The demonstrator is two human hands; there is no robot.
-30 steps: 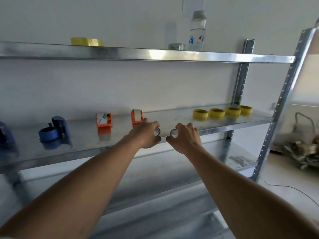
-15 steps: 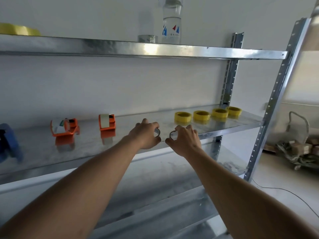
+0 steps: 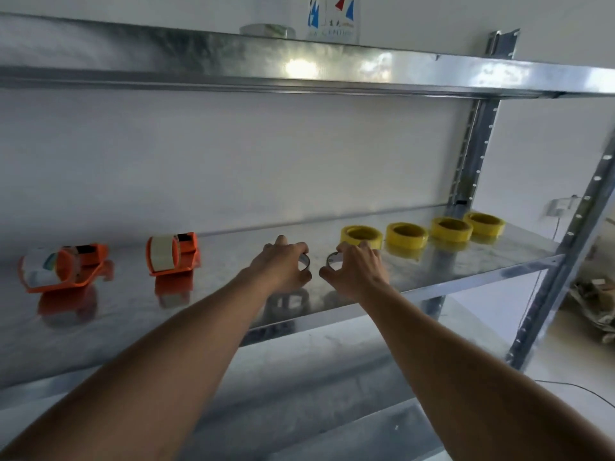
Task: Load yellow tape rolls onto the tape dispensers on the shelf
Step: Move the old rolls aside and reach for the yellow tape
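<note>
Several yellow tape rolls (image 3: pixel 361 236) lie flat in a row at the right end of the middle metal shelf (image 3: pixel 466 264). Two orange tape dispensers stand on the left part: one (image 3: pixel 173 250) holds a pale roll, the other (image 3: pixel 63 266) lies further left. My left hand (image 3: pixel 283 266) and my right hand (image 3: pixel 356 271) rest side by side over the shelf's middle. Each pinches a small dark ring: the left ring (image 3: pixel 304 261) and the right ring (image 3: pixel 333 258). The right hand sits just in front of the nearest yellow roll.
The upper shelf (image 3: pixel 332 68) runs overhead with a clear bottle (image 3: pixel 332 15) and a small jar (image 3: pixel 266 29) on it. Steel uprights (image 3: pixel 565 261) stand at the right. A lower shelf (image 3: pixel 332 377) lies beneath my arms. Clutter (image 3: pixel 595 304) lies on the floor far right.
The view has swung right and closer, so the blue dispenser has left the frame. Both hands keep the same grip on the rings at the shelf's middle.
</note>
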